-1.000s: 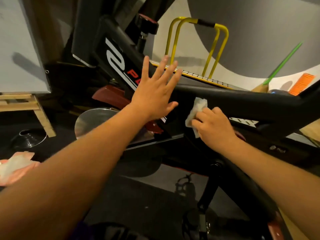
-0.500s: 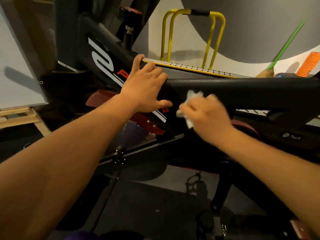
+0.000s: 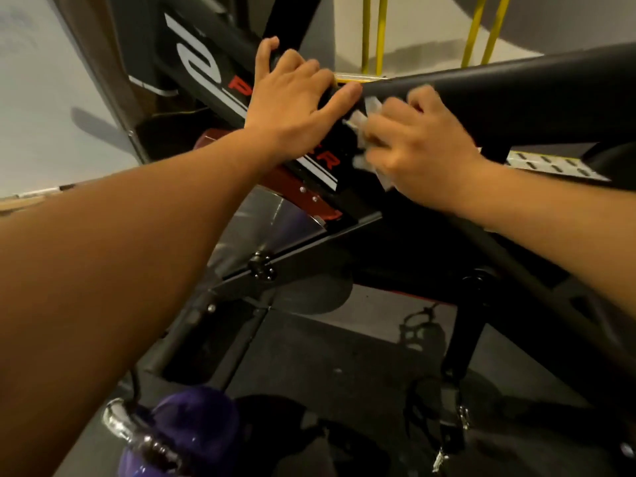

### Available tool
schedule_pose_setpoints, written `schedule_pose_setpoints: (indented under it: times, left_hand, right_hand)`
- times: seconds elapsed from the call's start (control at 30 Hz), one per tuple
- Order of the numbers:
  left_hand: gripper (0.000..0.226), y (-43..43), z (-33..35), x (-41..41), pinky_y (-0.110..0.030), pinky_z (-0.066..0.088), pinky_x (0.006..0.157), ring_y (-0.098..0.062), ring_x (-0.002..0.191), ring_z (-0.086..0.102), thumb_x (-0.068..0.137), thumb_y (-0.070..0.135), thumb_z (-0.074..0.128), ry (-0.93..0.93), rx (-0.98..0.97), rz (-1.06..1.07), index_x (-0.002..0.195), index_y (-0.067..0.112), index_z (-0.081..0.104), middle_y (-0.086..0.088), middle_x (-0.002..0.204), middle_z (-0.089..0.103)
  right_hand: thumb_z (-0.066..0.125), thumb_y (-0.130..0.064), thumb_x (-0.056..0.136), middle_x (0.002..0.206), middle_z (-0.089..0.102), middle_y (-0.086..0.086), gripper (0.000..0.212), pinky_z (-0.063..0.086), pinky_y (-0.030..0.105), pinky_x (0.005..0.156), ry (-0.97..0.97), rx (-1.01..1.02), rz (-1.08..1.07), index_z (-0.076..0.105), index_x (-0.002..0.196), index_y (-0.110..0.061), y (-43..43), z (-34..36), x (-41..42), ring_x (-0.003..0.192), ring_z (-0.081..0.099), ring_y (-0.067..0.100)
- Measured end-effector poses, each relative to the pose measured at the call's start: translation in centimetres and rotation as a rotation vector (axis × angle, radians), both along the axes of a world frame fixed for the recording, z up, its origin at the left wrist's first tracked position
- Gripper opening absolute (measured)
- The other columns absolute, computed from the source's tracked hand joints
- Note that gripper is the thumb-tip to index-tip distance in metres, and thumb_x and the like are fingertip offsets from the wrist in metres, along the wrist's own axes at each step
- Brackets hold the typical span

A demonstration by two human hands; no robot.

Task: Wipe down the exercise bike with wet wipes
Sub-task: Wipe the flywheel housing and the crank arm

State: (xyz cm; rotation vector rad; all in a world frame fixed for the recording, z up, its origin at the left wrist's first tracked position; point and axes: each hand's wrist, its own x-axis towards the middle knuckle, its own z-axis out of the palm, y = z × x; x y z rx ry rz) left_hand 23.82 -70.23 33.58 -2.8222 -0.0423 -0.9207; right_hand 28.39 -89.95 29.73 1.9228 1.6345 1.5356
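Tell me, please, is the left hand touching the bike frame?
Touching. The head view shows the left hand with fingers curled over the black bike frame.

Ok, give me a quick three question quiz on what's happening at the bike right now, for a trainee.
1. Which hand holds the wet wipe? A: left hand. B: right hand. C: neither.
2. True or false: the left hand hangs clear of the bike frame.
3. Fill in: the bars behind the bike frame are ____.
Key: 1 B. 2 false, it grips the bike frame. 3 yellow.
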Motion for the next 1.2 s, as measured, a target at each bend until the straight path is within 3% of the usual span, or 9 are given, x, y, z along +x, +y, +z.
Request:
schedule_pose_setpoints:
  times: [0.1, 0.23, 0.3, 0.47, 0.7, 0.83, 0.97, 1.07, 1.2]
  left_hand:
    - [0.058, -0.5, 0.3, -0.1, -0.048, 0.004, 0.119, -0.02, 0.114, 0.047, 0.098, 0.055, 0.005, 0.03, -0.116, 0.032, 0.084, 0.025, 0.052, 0.003, 0.089, 0.055]
    - [0.059, -0.9, 0.5, -0.2, -0.049, -0.005, 0.118, -0.016, 0.121, 0.042, 0.102, 0.049, 0.005, 0.135, -0.232, 0.059, 0.094, 0.024, 0.058, 0.005, 0.092, 0.057]
    - [0.056, -1.1, 0.7, -0.2, -0.049, -0.008, 0.118, -0.014, 0.123, 0.04, 0.103, 0.048, 0.006, 0.134, -0.287, 0.07, 0.092, 0.028, 0.057, 0.007, 0.093, 0.057]
    - [0.066, -1.5, 1.7, -1.1, -0.04, -0.013, 0.118, -0.007, 0.134, 0.021, 0.105, 0.05, 0.01, 0.185, -0.395, 0.031, 0.117, 0.022, 0.068, 0.001, 0.121, 0.051]
    - [0.061, 0.0, -0.1, 0.0, -0.047, -0.007, 0.118, -0.018, 0.125, 0.041, 0.102, 0.052, 0.004, 0.059, -0.235, -0.064, 0.095, 0.033, 0.062, 0.002, 0.1, 0.058]
    - [0.058, -0.9, -1.1, 0.6, -0.053, 0.005, 0.117, -0.022, 0.117, 0.045, 0.093, 0.062, 0.001, -0.014, -0.121, -0.045, 0.083, 0.031, 0.049, 0.007, 0.088, 0.054]
    - [0.063, -1.6, -3.0, -0.1, -0.056, -0.001, 0.119, -0.02, 0.136, 0.035, 0.096, 0.06, 0.007, -0.104, -0.157, -0.068, 0.121, 0.027, 0.055, 0.005, 0.116, 0.057]
    - [0.076, -2.8, -5.7, -0.9, -0.057, -0.007, 0.119, -0.024, 0.15, 0.009, 0.094, 0.064, 0.023, -0.099, -0.127, -0.083, 0.153, 0.016, 0.021, -0.004, 0.156, 0.027]
    - [0.103, -3.7, -6.9, -0.7, -0.061, -0.005, 0.117, -0.034, 0.15, -0.004, 0.084, 0.071, 0.044, -0.114, -0.11, -0.041, 0.156, 0.011, 0.0, -0.015, 0.162, 0.004]
  right_hand:
    - [0.06, -0.011, 0.09, 0.087, 0.063, 0.011, 0.014, 0.033, 0.04, 0.071, 0.006, 0.049, 0.052, 0.067, 0.078, -0.012, 1.2, -0.8, 0.3, 0.08, 0.058, 0.03]
    - [0.078, -0.007, 0.067, 0.097, 0.067, 0.019, 0.017, 0.05, 0.041, 0.071, 0.122, -0.407, 0.049, 0.072, 0.083, -0.005, -3.4, -4.8, 0.3, 0.086, 0.066, 0.037]
    - [0.074, -0.013, 0.074, 0.101, 0.067, 0.017, 0.012, 0.049, 0.039, 0.071, 0.046, -0.494, -0.001, 0.073, 0.085, -0.008, -2.0, -2.9, 0.6, 0.087, 0.065, 0.035]
    - [0.057, -0.019, 0.091, 0.135, 0.056, 0.013, 0.034, 0.034, 0.046, 0.108, -0.004, -0.346, -0.227, 0.061, 0.125, -0.016, 7.7, 1.9, -0.7, 0.129, 0.048, 0.035]
    - [0.036, -0.012, 0.092, 0.09, 0.057, 0.014, 0.035, 0.039, 0.037, 0.064, 0.023, -0.649, -0.027, 0.07, 0.084, -0.006, -3.8, -3.7, -0.1, 0.071, 0.058, 0.03]
    - [0.042, -0.01, 0.095, 0.084, 0.055, 0.017, 0.028, 0.038, 0.038, 0.059, -0.058, -0.55, 0.036, 0.064, 0.079, -0.006, -2.9, 0.0, 1.1, 0.066, 0.055, 0.032]
    - [0.044, -0.01, 0.101, 0.076, 0.054, 0.014, 0.03, 0.036, 0.038, 0.057, 0.05, -0.279, 0.009, 0.065, 0.08, -0.004, -2.5, -1.6, 0.8, 0.064, 0.052, 0.03]
    - [0.036, -0.008, 0.101, 0.074, 0.054, 0.009, 0.025, 0.038, 0.035, 0.058, 0.209, -0.445, 0.041, 0.053, 0.082, -0.009, -8.9, -8.1, -0.6, 0.066, 0.05, 0.026]
    - [0.035, -0.013, 0.096, 0.08, 0.058, 0.012, 0.034, 0.045, 0.037, 0.06, 0.321, -0.511, -0.013, 0.064, 0.08, -0.008, -9.9, -7.5, -0.1, 0.069, 0.057, 0.031]
